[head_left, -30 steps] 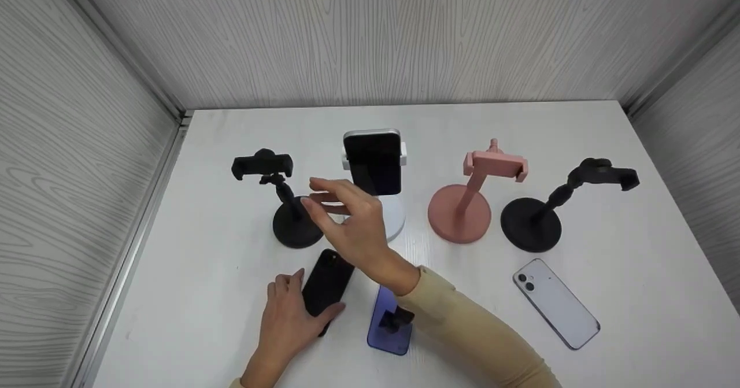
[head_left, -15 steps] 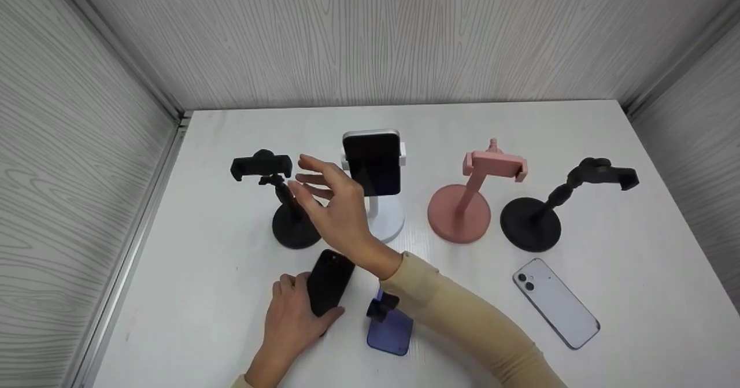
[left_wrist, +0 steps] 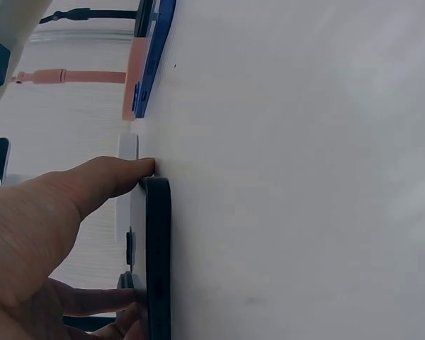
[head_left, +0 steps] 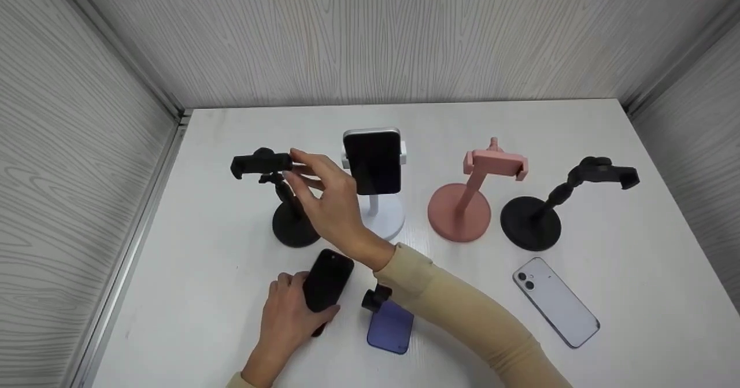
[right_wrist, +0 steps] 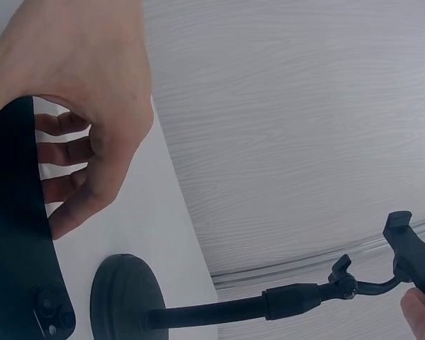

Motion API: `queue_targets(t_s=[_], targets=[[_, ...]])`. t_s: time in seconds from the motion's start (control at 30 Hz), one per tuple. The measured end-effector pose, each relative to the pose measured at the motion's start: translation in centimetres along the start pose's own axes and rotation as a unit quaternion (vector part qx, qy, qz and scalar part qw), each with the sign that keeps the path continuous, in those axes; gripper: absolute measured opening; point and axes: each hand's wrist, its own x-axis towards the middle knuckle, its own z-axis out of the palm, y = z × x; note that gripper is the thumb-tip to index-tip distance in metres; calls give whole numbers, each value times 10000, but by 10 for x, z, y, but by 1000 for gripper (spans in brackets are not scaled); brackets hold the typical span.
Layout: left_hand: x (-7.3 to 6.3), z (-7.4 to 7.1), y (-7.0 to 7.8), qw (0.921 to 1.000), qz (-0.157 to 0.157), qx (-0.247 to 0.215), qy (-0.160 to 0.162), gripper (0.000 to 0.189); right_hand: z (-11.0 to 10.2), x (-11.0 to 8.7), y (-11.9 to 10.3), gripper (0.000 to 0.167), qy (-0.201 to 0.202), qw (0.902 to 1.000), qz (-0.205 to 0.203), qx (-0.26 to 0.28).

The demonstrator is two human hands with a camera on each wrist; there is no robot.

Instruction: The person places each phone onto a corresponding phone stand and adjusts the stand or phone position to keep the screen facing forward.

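My left hand (head_left: 289, 313) grips a black phone (head_left: 328, 281) by its long edges, at the front of the table. In the left wrist view the thumb lies along one side of the phone (left_wrist: 158, 255) and the fingers along the other. Farther back, my right hand (head_left: 335, 203) pinches the right end of the clamp on a black phone stand (head_left: 263, 163) with thumb and fingertips. The right wrist view catches those fingertips (right_wrist: 419, 312) against the clamp. That clamp holds no phone, and its round base (head_left: 293, 226) stands on the table.
A white stand (head_left: 388, 217) holds a dark-screened phone (head_left: 373, 165) behind my right hand. To the right are a pink stand (head_left: 459, 214) and another black stand (head_left: 531, 223). A purple-blue phone (head_left: 391, 330) lies partly under my right forearm; a white phone (head_left: 556, 302) lies at right.
My right hand has moved left and away from me, from over the gap between stands to the black clamp's end. The left hand keeps the black phone and has shifted it slightly.
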Motion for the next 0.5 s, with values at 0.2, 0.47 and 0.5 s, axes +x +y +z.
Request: queue_targets(t_s=[0.2,0.47,0.5], targets=[[0,-2,-2,10000,66,8,53,81,2,4,0,35,-33,9999,-50,-90],[0,-6,-5,9998,169,69,84,77,3,6,2,35,-64,9999,-31,80],[0,-7,-6,9998,187,88,67,77,3,7,2,35,-75,9999,-21,97]])
